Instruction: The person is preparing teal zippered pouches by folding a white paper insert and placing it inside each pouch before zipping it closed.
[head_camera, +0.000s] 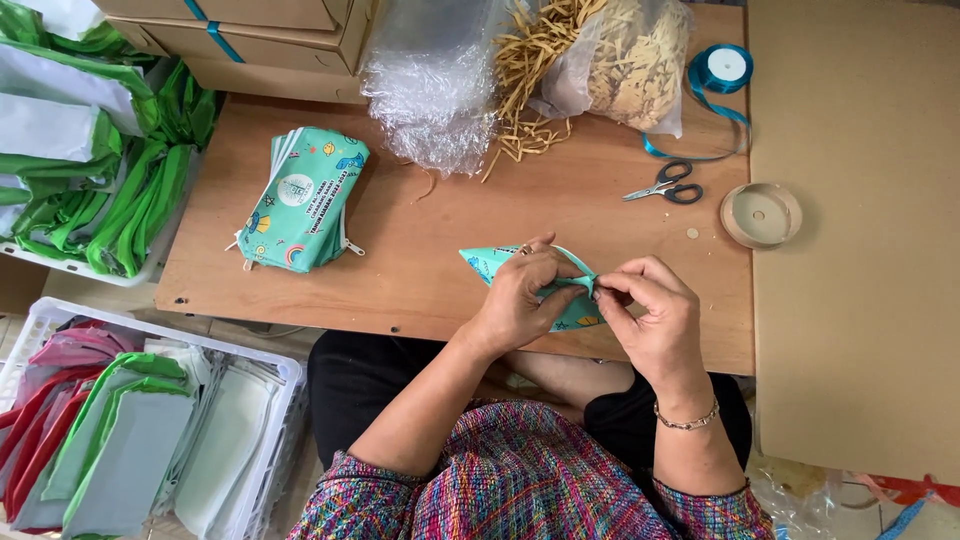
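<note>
Pouch (488, 262) sits near the front edge of the table (420, 260), a mint printed one, mostly hidden under our two hands. Left hand (520, 295) lies over its middle, fingers curled down and pinching the fabric. Right hand (650, 310) meets it from the right, thumb and forefinger closed on a thin fold or strap of the same fabric just where the two hands touch. Only the pouch's pointed left end and a bit of its lower edge show.

Bare wood lies left of the hands, between them and the stack of pouches (300, 200); we cannot count that stack. More open wood runs behind the hands up to the bubble wrap (435, 85) and the bag of straw filler (620, 55).

Right of the hands, well apart: one pair of scissors (665, 185), one ribbon spool (722, 68) with a loose blue tail, one empty tape ring (760, 215) at the table's right edge. One white crate (270, 360) of folded cloth stands below the front edge, left of our knees.
</note>
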